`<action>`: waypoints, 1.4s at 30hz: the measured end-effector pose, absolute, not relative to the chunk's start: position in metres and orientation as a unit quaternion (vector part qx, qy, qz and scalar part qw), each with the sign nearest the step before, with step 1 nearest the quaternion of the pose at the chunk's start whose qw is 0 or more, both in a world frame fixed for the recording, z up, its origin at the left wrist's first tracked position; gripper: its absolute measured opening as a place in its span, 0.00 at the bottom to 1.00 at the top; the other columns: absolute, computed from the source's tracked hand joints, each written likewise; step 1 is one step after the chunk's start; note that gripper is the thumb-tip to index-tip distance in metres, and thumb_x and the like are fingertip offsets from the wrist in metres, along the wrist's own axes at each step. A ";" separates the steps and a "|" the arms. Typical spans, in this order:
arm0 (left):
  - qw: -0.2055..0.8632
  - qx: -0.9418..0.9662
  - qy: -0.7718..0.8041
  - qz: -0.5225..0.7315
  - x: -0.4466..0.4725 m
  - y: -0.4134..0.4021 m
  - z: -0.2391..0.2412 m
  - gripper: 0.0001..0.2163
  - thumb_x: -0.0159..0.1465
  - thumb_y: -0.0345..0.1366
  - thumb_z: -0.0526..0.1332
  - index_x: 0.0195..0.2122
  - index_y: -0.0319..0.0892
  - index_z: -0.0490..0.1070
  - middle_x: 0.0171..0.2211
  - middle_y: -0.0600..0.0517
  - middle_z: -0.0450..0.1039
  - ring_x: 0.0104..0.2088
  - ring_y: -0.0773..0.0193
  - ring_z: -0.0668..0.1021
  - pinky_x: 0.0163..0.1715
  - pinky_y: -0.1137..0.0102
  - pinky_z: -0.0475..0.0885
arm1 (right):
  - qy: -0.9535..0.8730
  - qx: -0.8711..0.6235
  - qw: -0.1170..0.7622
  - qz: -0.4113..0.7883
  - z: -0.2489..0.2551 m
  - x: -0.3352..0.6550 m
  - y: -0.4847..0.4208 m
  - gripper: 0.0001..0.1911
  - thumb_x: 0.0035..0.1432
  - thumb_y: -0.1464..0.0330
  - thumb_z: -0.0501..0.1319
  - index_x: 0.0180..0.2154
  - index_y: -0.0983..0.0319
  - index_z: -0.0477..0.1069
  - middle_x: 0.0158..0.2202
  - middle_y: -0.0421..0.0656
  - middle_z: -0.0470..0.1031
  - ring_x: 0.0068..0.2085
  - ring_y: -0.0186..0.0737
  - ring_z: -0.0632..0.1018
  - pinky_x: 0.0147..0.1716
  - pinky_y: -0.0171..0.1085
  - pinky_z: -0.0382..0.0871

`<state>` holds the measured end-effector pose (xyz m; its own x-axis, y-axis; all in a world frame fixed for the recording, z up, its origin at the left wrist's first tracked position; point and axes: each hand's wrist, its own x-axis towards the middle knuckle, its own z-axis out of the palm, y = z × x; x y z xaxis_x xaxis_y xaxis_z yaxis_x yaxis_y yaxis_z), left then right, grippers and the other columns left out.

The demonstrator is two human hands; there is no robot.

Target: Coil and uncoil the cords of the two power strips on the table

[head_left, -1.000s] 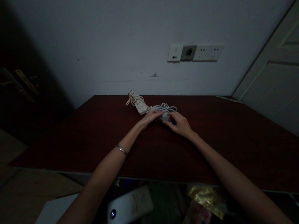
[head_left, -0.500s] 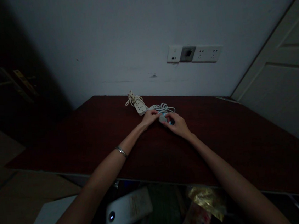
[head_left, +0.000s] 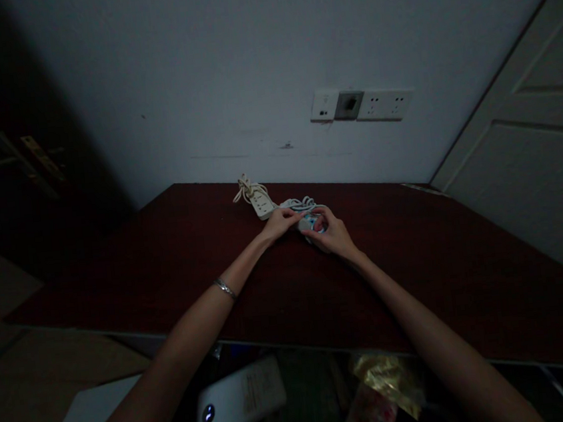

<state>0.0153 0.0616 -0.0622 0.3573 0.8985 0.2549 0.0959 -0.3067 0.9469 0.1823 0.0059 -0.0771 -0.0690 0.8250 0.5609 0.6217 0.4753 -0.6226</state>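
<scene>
Near the middle of the dark red tabletop, my right hand curls its thumb and fingers around a small pale grey plug-like piece. Blue and white parts show between those fingers, but their shape is unclear in the dim light. My left hand is closed in a pinch, its fingertips meeting the left side of the same piece; what they grip is hidden. Just behind both hands lies a coiled white cable. To the left, a white power strip rests with its own cord bundled at the far end.
Wall sockets are set in the wall behind the tabletop. Below its front edge, an open space holds a white device with a round dark display and a gold wrapper. A dark door stands left, a white panelled door right.
My right hand's fingers have spread slightly around the plug-like piece, and more of the blue and white parts shows. My left hand stays pinched beside it. The view has shifted slightly.
</scene>
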 end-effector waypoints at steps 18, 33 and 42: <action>0.456 0.756 0.295 0.367 0.011 0.058 -0.053 0.15 0.44 0.40 0.69 0.25 0.38 0.67 0.19 0.59 0.59 0.21 0.73 0.61 0.22 0.74 0.54 | -0.729 -0.475 0.460 0.176 -0.078 0.187 0.011 0.31 0.43 0.60 0.66 0.49 0.60 0.61 0.23 0.34 0.64 0.25 0.35 0.67 0.27 0.35 0.62; 0.474 0.749 0.309 0.344 0.005 0.070 -0.058 0.14 0.46 0.39 0.67 0.28 0.37 0.67 0.19 0.59 0.63 0.20 0.72 0.65 0.22 0.74 0.59 | -0.748 -0.466 0.443 0.163 -0.076 0.186 0.010 0.29 0.46 0.59 0.64 0.48 0.60 0.59 0.26 0.36 0.67 0.27 0.36 0.69 0.30 0.36 0.63; 0.378 0.796 0.305 0.363 0.006 0.066 -0.055 0.10 0.49 0.36 0.66 0.26 0.37 0.67 0.21 0.57 0.62 0.24 0.71 0.65 0.25 0.73 0.58 | -0.744 -0.466 0.461 0.131 -0.071 0.184 0.003 0.23 0.48 0.60 0.63 0.45 0.61 0.63 0.25 0.38 0.70 0.28 0.38 0.71 0.32 0.37 0.65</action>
